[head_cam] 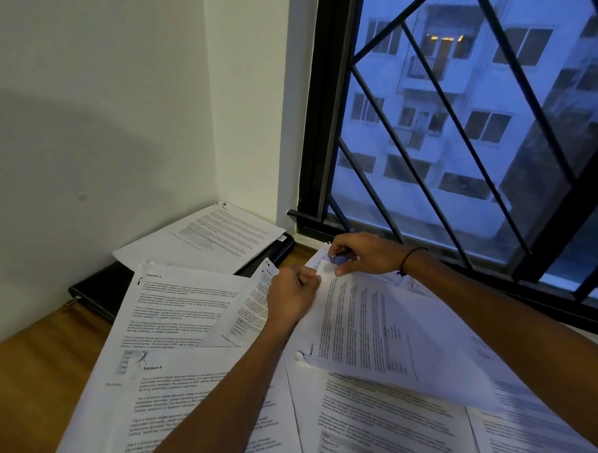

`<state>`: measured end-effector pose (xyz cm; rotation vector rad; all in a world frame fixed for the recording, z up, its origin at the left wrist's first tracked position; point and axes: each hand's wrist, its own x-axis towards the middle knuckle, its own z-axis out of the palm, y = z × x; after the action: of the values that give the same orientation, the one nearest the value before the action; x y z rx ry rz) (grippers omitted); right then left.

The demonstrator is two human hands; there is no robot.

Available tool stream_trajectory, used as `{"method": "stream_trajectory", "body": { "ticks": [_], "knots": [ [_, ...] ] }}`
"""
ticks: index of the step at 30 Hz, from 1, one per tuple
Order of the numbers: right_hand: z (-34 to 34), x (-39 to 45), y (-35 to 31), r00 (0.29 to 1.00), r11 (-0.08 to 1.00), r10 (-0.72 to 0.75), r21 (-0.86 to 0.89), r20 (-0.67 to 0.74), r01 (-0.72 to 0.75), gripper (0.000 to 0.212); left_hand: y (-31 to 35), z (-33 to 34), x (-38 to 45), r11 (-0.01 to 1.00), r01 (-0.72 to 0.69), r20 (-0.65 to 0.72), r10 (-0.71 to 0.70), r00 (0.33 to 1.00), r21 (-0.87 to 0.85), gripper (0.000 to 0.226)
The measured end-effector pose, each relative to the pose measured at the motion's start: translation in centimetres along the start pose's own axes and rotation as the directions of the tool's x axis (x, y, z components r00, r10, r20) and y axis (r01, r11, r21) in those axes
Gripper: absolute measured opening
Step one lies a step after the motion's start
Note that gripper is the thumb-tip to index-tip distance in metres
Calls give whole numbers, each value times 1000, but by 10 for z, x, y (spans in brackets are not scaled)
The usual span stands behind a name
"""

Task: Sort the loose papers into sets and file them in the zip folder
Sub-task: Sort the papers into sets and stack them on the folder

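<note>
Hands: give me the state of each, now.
Left hand: fingers curled, pinching the corner of the paper set.
Right hand: gripping a small blue stapler-like tool at that same corner.

Flat: barred window (456,119), wooden desk (32,388).

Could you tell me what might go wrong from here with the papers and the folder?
The right hand holds a small blue tool at the corner of the tilted set that the left hand pinches; the corner could tear or fasten crooked. The sets overlap, so pages from the Section 3 sheet might get mixed in. The black zip folder lies under other papers, which could slide off when it is pulled out.
</note>
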<state>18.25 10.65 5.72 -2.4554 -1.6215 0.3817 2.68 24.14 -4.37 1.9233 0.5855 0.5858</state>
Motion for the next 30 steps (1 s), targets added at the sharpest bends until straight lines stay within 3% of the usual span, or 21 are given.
{"method": "stream_trajectory", "body": {
  "ticks": [3, 7, 13, 16, 18, 20, 22, 24, 27, 30],
  "knots": [
    [-3, -16, 10, 999, 994, 41, 96, 19, -43, 42, -1, 0, 0, 998, -5, 3, 5, 1000, -57, 5],
    [4, -30, 15, 999, 994, 38, 100, -6, -38, 20, 9, -4, -1, 975, 14, 2, -14, 1000, -220, 4],
    [-11, -44, 9, 998, 882, 66, 468, -21, -48, 32, 29, -21, 14, 949, 19, 137, 25, 990, -314, 10],
    [-15, -51, 4, 984, 747, 167, 660, -68, -81, 43, 45, -47, 25, 982, -35, 231, 78, 970, -185, 21],
    [-14, -52, 4, 973, 632, 220, 770, -71, -87, 28, 55, -66, 29, 998, -54, 304, 63, 951, -38, 33],
    [-11, -52, 6, 963, 512, 266, 853, -41, -105, 26, 58, -82, 29, 998, -37, 289, 21, 957, 53, 36],
    [-8, -52, 4, 951, 396, 308, 910, -8, -121, 38, 58, -98, 25, 998, 66, 221, -61, 973, -18, 35],
    [-6, -53, 1, 942, 297, 337, 948, 6, -113, 38, 53, -113, 19, 967, 165, 201, -125, 972, -195, 32],
    [-3, -47, 0, 919, 154, 391, 981, 46, -114, 41, 41, -127, 6, 872, 271, 315, -144, 938, -408, 27],
    [1, -34, -7, 879, -35, 469, 996, 84, -77, 47, 30, -131, 1, 887, 300, 397, -150, 906, -351, 35]
  ]
}}
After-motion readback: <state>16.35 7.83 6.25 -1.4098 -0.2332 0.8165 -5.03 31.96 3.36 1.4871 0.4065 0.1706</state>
